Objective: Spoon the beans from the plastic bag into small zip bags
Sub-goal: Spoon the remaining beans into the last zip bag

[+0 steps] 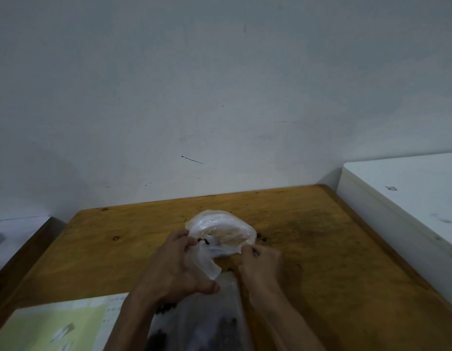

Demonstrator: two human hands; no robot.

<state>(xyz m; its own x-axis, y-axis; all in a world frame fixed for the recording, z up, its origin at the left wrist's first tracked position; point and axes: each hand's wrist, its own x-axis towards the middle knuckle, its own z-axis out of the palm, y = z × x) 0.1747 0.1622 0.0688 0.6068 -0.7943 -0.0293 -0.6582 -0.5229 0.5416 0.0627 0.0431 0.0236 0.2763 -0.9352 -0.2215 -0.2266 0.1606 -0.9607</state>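
Note:
A crumpled translucent plastic bag [220, 229] lies on the wooden table [321, 249], with a pale mass inside and a few dark beans [203, 240] at its near opening. My left hand [176, 264] pinches the bag's left edge, and a flap of plastic hangs under its fingers. My right hand [263, 259] pinches the right edge. Both pull the mouth apart. Below my wrists lie clear small zip bags [207, 323] with dark beans in them, blurred. No spoon is visible.
A green and white printed sheet [57, 325] lies at the near left of the table. A white cabinet [402, 198] stands against the table's right side. A plain wall [220, 97] rises behind the far edge. Loose dark beans [263, 238] dot the wood beside the bag.

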